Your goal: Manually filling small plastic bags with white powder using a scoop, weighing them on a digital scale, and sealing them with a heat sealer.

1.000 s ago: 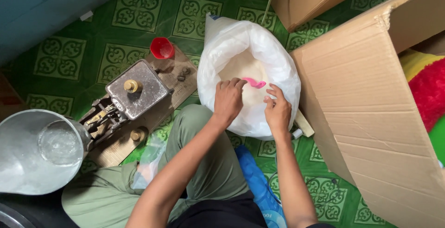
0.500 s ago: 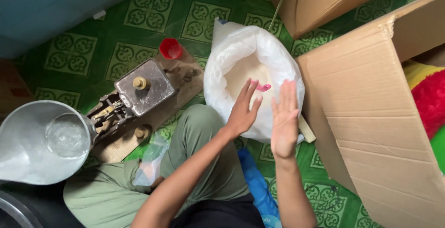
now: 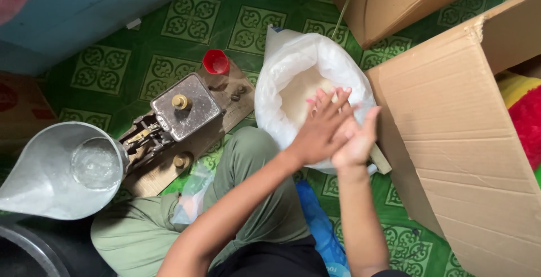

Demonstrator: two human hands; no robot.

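Observation:
A white plastic sack (image 3: 287, 68) stands open on the green patterned floor, with white powder or grain (image 3: 298, 94) inside. Above its near rim my left hand (image 3: 321, 127) and my right hand (image 3: 356, 139) are pressed flat against each other, palms together, fingers straight. Neither hand holds anything. A bit of pink shows in the sack just past my left fingertips (image 3: 311, 100); what it is I cannot tell. My legs in olive trousers (image 3: 248, 198) lie below the sack.
A metal balance scale (image 3: 183, 113) on a wooden base sits left of the sack, a red cup (image 3: 216, 61) behind it. A metal scoop pan (image 3: 59, 170) lies at far left. Large cardboard boxes (image 3: 451, 142) stand right, a clear bag (image 3: 189, 198) by my knee.
Both hands have come up out of the sack mouth, spread open, then closed palm to palm above its rim. The view has shifted slightly.

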